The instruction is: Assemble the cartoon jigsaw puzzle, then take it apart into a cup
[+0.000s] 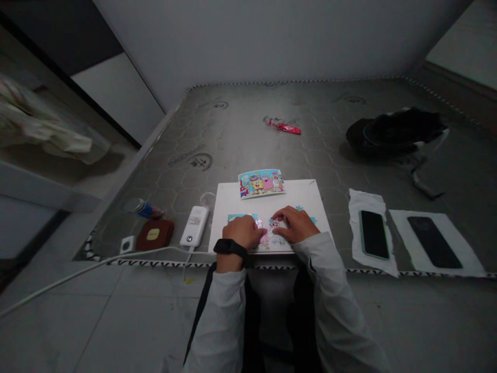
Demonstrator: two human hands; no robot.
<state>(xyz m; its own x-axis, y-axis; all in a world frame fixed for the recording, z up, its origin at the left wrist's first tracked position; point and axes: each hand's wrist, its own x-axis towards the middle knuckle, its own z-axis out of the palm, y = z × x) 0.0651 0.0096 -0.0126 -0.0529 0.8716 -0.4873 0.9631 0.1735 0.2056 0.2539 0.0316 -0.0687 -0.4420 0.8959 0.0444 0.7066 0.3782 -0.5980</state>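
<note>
A partly joined jigsaw puzzle [265, 242] with pink and blue cartoon print lies on a white board [225, 199]. My left hand [243, 231], with a black band at the wrist, bends its fingers over the puzzle's left part and presses on it. Its fingertips are mostly hidden. From the right, my right hand [295, 224] pinches a small puzzle piece [274, 224] between thumb and fingers, close beside the joined part. Loose blue pieces [312, 220] lie by this hand, partly covered. Behind both hands, a cartoon picture card [262, 184] rests at the board's far edge.
Left of the board are a white power bank [194, 226] with a cable, a brown case [155, 235], a white cube [128, 244] and a bottle [143, 208]. Two phones [373, 234] lie on white sheets at right. Farther back are a red wrapper [285, 126] and a black bag [392, 132].
</note>
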